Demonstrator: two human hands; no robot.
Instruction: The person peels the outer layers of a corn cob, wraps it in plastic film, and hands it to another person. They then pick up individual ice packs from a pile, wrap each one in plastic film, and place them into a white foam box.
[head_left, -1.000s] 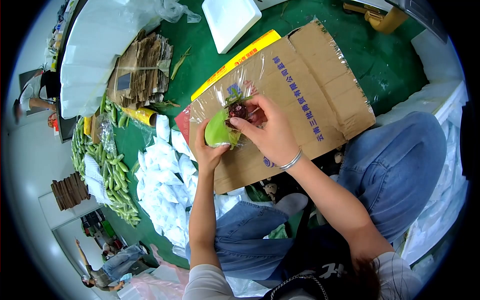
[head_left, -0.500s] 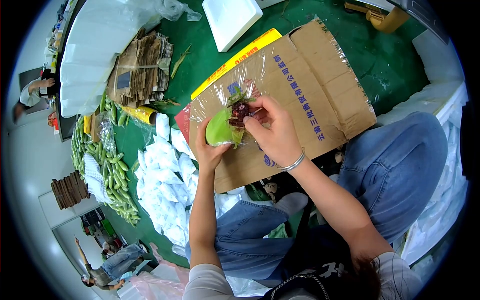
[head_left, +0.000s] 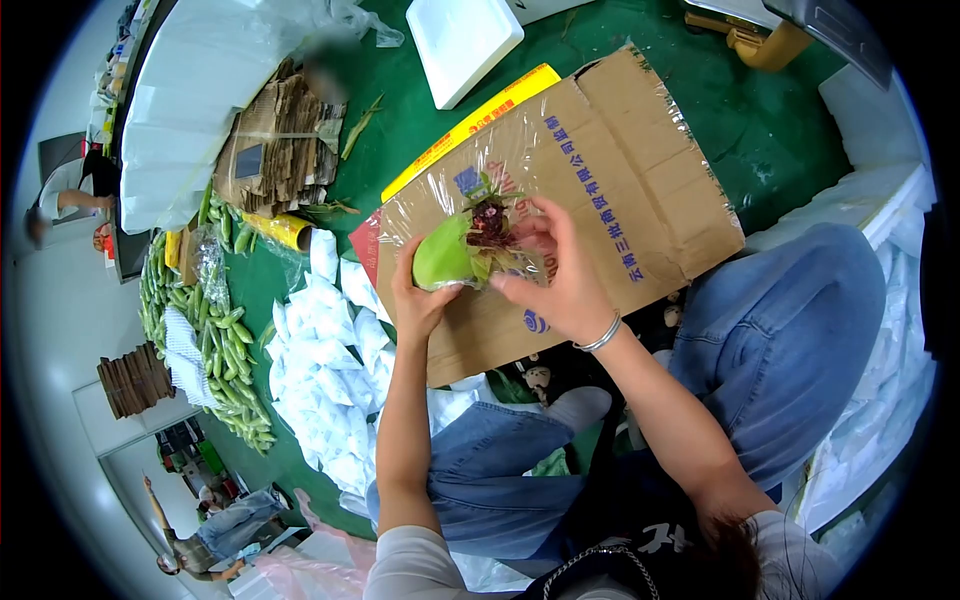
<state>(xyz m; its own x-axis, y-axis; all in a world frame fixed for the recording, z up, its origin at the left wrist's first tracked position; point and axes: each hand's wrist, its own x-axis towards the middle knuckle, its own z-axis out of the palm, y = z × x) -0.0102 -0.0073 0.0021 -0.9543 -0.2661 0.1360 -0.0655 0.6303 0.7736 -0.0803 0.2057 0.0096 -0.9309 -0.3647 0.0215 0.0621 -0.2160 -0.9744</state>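
Note:
A plump, light green ear of corn in its husk (head_left: 442, 253) is held above the cardboard, its dark reddish silk (head_left: 489, 220) and small leaf tips pointing right. Shiny clear film shows around this end. My left hand (head_left: 420, 297) is closed around the ear's left and lower side, thumb underneath. My right hand (head_left: 560, 270) is beside the silk end, thumb and fingers apart, with clear film near the fingertips. Whether the fingers touch the film is hard to see. Under both hands lies a flat cardboard box (head_left: 640, 190) with blue printed characters.
White packets (head_left: 325, 350) are heaped left of the box. Beyond them lie many green ears (head_left: 232, 350) and a bundle of cardboard (head_left: 275, 150). A white foam tray (head_left: 462, 45) sits ahead. Another person (head_left: 215, 535) is at lower left. My jeans-clad knee (head_left: 790, 330) is at right.
My right hand has let go of the dark silk, its thumb and fingers spreading and shifting slightly right and down. My left hand still holds the ear in about the same place.

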